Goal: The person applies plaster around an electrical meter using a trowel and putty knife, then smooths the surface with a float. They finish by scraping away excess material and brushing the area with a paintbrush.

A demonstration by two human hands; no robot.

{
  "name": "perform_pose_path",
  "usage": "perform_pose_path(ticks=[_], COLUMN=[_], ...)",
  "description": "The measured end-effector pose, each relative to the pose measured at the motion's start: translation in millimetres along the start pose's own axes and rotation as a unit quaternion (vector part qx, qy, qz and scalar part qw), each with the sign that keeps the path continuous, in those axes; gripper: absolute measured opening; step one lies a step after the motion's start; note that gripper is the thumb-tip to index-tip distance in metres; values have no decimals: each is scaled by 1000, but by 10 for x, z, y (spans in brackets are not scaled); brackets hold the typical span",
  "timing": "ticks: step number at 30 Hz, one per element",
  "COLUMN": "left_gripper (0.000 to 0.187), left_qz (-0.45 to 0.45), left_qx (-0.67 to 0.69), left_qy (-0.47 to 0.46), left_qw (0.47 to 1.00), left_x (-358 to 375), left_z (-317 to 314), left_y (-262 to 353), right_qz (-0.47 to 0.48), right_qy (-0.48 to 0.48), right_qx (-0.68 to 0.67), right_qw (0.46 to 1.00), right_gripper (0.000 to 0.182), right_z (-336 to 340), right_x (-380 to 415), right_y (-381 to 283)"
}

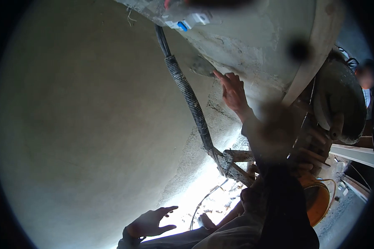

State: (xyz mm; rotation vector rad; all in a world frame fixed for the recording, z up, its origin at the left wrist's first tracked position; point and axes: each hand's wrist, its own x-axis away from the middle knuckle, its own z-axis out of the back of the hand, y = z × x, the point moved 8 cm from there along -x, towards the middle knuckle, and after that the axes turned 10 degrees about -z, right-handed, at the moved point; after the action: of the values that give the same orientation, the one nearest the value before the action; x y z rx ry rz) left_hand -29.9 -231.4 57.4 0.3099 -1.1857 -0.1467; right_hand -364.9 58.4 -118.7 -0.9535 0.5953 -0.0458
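Observation:
My right hand (235, 94) is raised against the plastered wall (91, 108), near the corner where two wall faces meet. Its index finger is stretched out while the other fingers curl in. At that fingertip lies a flat grey blade, apparently a trowel (202, 66), pressed close to the wall; its handle is hidden by the hand. My left hand (151, 223) is low in the view, in front of the wall, with thumb and fingers apart and nothing between them.
A corrugated conduit (187, 93) with cables runs down the wall to rough wooden pieces (239, 168). An orange bucket (318, 201) and a large round pan (340, 99) stand on the right. Another person (365, 81) is at the far right. Above, a board with blue switches (183, 25) juts in.

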Motion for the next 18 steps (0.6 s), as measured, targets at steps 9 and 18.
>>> perform_pose_path(ticks=[9,18], left_gripper=[74,75], left_qz=[-9,-6], left_qx=[2,8], left_qy=[4,-4], left_qw=[1000,1000], left_x=[-22,-29], left_z=[38,19], left_y=[36,-22], right_qz=[54,72], right_qy=[122,133], right_qx=[-73,-89], right_qw=[988,984], right_gripper=[58,65], right_z=[458,436], right_x=[-692,-895], right_y=[-1075,-1264])
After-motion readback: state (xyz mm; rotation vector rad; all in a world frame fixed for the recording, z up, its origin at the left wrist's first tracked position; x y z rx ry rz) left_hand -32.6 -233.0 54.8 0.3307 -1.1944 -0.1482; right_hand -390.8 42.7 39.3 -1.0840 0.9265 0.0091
